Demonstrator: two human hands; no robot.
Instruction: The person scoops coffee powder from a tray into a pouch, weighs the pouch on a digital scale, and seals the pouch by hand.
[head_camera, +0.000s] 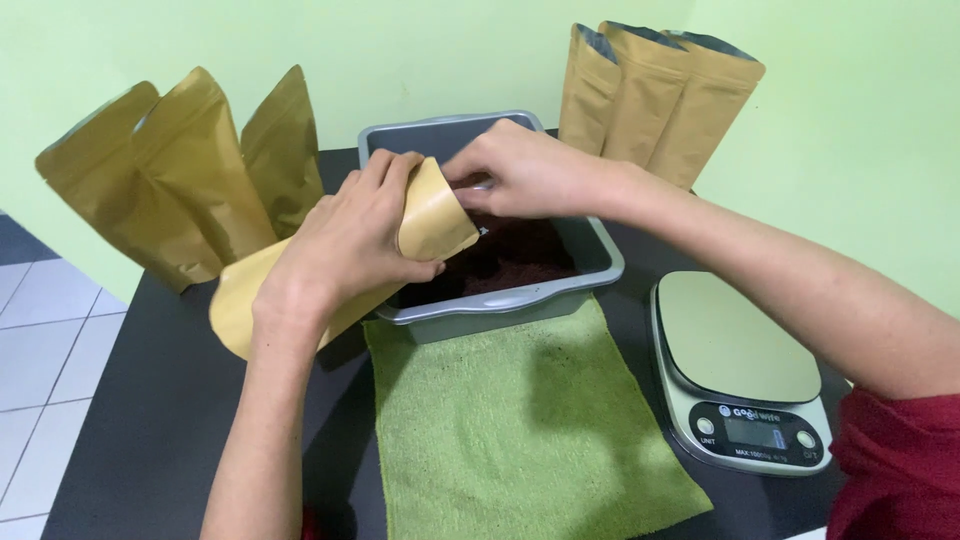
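Observation:
My left hand (350, 235) grips a tan kraft-paper pouch (435, 220) around its middle, tilted with its mouth over a grey rectangular tub (520, 295). The tub holds dark brown granular material (520, 255). My right hand (520, 170) reaches over the tub to the pouch's mouth, fingers bent around something small that I cannot make out. The pouch's lower end (235, 310) sticks out to the left past my wrist.
A green cloth (520, 420) lies in front of the tub on the black table (150, 420). A digital kitchen scale (740, 370) sits at the right. Tan pouches stand at the back left (190, 170) and back right (650, 90) against the pale green wall.

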